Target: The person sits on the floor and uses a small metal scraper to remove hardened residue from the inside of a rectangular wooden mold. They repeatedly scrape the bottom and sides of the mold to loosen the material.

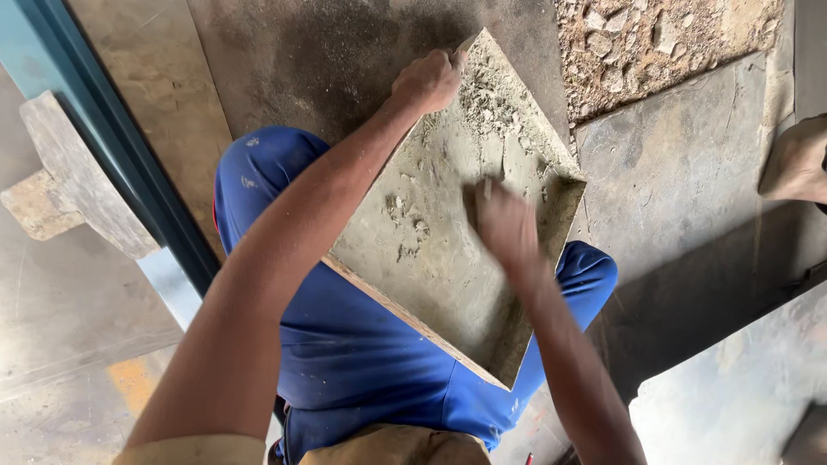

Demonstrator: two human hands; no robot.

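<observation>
Left hand [428, 80] clamps tile [448, 224] top edge, steadying it on lap; right hand [504, 226], blurred, fingers loosely flat, rubs mortar-crusted face below.

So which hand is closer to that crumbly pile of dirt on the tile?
Left. The left hand grips the tile's top edge right beside the crumbly pile; the right hand presses the tile's middle, farther down.

Single head camera, looking steeply down, close over lap and floor [689, 198].
</observation>
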